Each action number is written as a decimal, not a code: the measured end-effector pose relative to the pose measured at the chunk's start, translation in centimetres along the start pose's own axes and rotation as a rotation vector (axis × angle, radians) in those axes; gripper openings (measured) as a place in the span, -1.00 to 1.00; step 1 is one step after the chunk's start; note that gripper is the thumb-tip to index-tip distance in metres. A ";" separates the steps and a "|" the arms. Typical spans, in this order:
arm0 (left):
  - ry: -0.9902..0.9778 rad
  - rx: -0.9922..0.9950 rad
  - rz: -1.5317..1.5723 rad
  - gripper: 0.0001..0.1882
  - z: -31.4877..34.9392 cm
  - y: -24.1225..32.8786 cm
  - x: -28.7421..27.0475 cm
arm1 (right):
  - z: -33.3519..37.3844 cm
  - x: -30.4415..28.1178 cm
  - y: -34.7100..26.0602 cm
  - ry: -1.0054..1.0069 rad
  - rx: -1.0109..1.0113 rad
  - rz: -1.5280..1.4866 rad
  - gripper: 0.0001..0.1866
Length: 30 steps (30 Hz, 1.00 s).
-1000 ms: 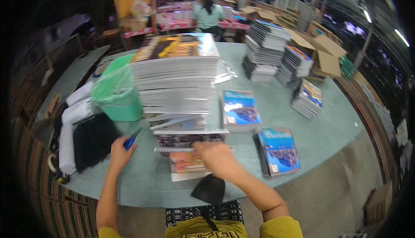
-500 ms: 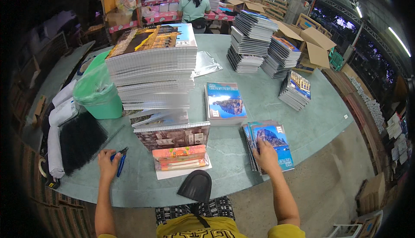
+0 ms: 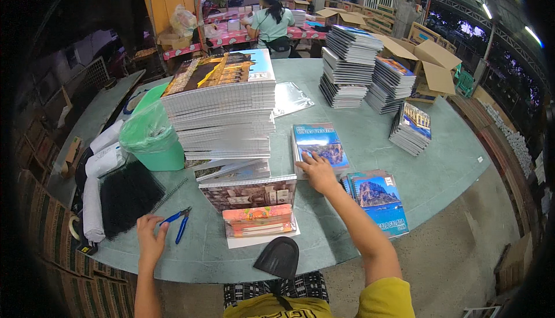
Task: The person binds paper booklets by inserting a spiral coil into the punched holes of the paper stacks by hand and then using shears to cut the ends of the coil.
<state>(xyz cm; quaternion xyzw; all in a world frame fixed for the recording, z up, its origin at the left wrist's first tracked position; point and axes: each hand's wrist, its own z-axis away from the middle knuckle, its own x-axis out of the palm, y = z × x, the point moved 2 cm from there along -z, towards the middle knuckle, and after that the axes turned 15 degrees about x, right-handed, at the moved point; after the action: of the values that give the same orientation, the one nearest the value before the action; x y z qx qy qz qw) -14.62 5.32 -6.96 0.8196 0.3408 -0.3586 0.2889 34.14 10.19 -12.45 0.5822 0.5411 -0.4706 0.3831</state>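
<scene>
My right hand (image 3: 318, 173) lies with fingers spread on the left part of a stack of blue-covered booklets (image 3: 330, 139) showing a rocky coast. Just to its right, a fanned pile of similar spiral-bound booklets (image 3: 381, 202) rests near the table's front edge. On the left, my left hand (image 3: 151, 238) rests at the table with thumb and fingers apart. Its fingertips are close to the handle of blue-handled cutters (image 3: 181, 229), which lie splayed on the table; whether they touch is unclear. A bundle of black wire spirals (image 3: 130, 196) lies beyond this hand.
A tall stack of spiral-bound books (image 3: 222, 116) rises left of centre, behind an orange-pink box (image 3: 257, 221). A green lined bin (image 3: 153, 139) stands left. More book stacks (image 3: 347, 67) and an open carton (image 3: 433, 67) are back right. Another person (image 3: 272, 26) sits beyond the table.
My right hand has moved left and away from me, from the fanned pile onto the booklet stack. My left hand has loosened beside the cutters. The whole view has shifted slightly.
</scene>
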 end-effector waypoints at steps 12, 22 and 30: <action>0.017 0.170 0.266 -0.77 -4.9 9.3 -3.1 | 1.1 -13.8 3.9 0.523 0.383 -0.930 -0.55; 0.064 -0.036 1.622 -0.43 -13.5 18.9 1.5 | 15.6 -19.3 -9.5 0.555 -0.001 -1.954 -0.53; -0.155 0.551 0.407 -0.69 -18.7 18.5 -3.8 | 12.3 -13.3 -5.6 0.222 0.389 -1.390 -0.02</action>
<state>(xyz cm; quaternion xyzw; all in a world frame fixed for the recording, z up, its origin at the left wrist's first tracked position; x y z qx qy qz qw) 4.92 6.29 11.02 0.8882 0.0380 -0.4335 0.1473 27.30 -4.49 -2.49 0.2062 0.7279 -0.6310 -0.1716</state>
